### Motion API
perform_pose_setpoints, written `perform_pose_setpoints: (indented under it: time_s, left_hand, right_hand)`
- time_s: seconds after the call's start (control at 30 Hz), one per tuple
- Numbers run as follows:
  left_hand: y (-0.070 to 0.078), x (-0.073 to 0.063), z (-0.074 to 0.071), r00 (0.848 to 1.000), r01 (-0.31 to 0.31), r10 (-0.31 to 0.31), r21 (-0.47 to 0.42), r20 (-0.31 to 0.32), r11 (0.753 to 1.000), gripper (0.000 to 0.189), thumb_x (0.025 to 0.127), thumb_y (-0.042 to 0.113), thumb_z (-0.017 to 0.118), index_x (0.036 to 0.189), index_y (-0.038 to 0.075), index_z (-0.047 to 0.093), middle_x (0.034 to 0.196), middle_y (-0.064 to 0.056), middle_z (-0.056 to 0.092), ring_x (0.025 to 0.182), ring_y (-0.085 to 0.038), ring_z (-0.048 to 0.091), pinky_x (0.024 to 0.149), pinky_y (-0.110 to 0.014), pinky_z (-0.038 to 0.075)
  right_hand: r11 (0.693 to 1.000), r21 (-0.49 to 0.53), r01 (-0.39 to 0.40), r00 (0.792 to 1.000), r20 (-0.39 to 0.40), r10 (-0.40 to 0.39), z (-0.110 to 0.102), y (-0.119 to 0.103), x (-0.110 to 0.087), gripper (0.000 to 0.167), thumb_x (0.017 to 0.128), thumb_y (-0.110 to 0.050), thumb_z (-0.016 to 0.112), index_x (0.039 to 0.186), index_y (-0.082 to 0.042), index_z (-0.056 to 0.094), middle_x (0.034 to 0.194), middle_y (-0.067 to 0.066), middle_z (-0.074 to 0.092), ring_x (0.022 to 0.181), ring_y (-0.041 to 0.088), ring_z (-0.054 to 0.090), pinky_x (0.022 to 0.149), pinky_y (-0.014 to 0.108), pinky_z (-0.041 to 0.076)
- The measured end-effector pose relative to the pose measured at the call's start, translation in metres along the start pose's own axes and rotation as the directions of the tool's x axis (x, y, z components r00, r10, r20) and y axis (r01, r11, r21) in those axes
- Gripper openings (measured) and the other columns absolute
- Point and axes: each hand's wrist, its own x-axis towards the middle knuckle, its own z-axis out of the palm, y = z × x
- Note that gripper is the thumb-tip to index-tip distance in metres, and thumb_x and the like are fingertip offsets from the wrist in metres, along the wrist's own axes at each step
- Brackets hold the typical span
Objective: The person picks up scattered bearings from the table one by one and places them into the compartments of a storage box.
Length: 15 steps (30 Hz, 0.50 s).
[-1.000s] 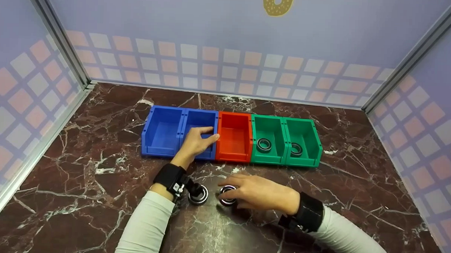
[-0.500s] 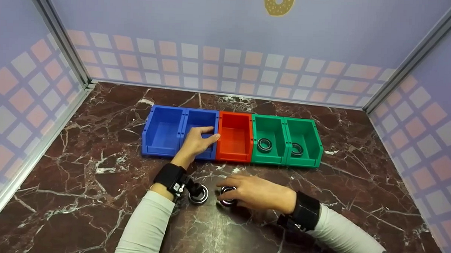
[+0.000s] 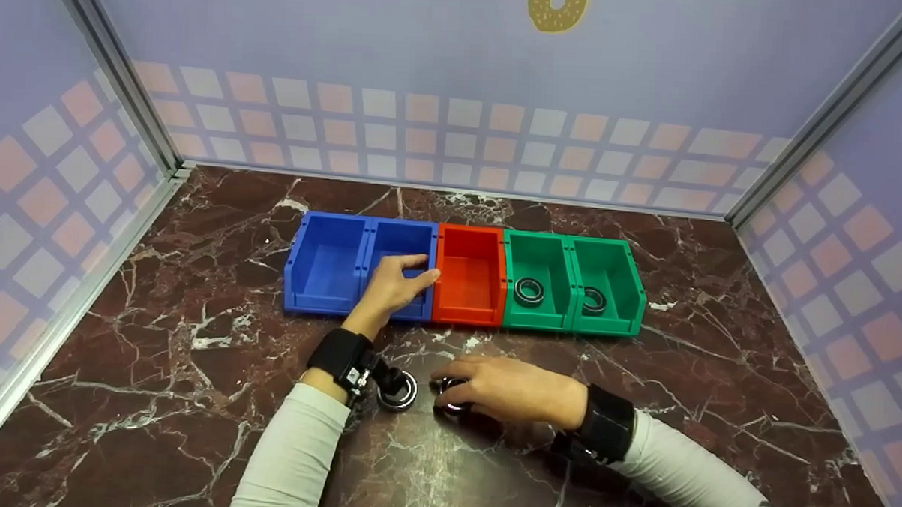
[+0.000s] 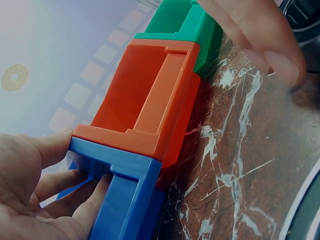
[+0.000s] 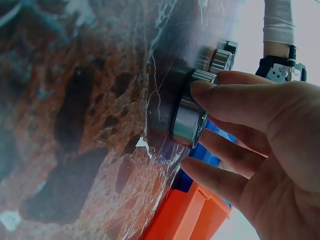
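Observation:
My left hand (image 3: 393, 285) is at the second blue bin (image 4: 125, 200). Its thumb lies on the rim beside the red bin (image 3: 468, 284) while its fingers curl inside the blue bin, so it grips the side wall. Over the table, my right hand (image 3: 517, 391) holds a shiny metal ball bearing (image 5: 189, 117), with the thumb on its outer ring and fingers on the far side. The bearing stands on the tabletop, largely covered by the fingers in the head view. Another ball bearing (image 3: 407, 393) lies to its left, partly hidden beneath the left wrist camera.
Joined in a row are the left blue bin (image 3: 327, 268), second blue bin, red bin and two green bins (image 3: 535, 316). One bearing (image 3: 529, 291) sits in the nearer-left green bin, another bearing (image 3: 593, 300) in the rightmost. Panels enclose the dark marbled table (image 3: 191, 394).
My right hand has shifted slightly left, and its fingers have closed further over the bearing. The left hand stays at the blue bin; the bins have not moved.

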Motion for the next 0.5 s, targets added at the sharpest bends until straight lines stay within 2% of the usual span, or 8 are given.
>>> perform_pose_setpoints:
  time_s: [0.23, 0.5]
  left_hand:
    - [-0.0010, 0.0002, 0.0003, 1.000, -0.012, 0.012, 0.001, -0.001, 1.000, 0.055, 0.094, 0.024, 0.068, 0.142, 0.001, 0.051, 0.151, -0.019, 0.046, 0.145, -0.033, 0.037, 0.122, -0.044, 0.029]
    - [-0.0007, 0.0003, -0.0001, 1.000, -0.001, 0.001, 0.001, -0.002, 1.000, 0.055, 0.094, 0.025, 0.068, 0.142, 0.002, 0.051, 0.152, -0.018, 0.046, 0.146, -0.033, 0.036, 0.123, -0.044, 0.029]
  right_hand:
    - [1.000, -0.007, 0.019, 1.000, -0.007, -0.019, 0.0030, 0.0007, 0.0000, 0.028, 0.096, -0.017, 0.063, 0.122, -0.024, 0.070, 0.135, 0.003, 0.063, 0.123, 0.019, 0.061, 0.104, 0.030, 0.051]
    - [1.000, -0.014, 0.024, 1.000, 0.011, -0.024, 0.0032, 0.0005, 0.0001, 0.030, 0.095, -0.015, 0.063, 0.123, -0.024, 0.069, 0.132, 0.003, 0.064, 0.123, 0.019, 0.060, 0.105, 0.029, 0.050]
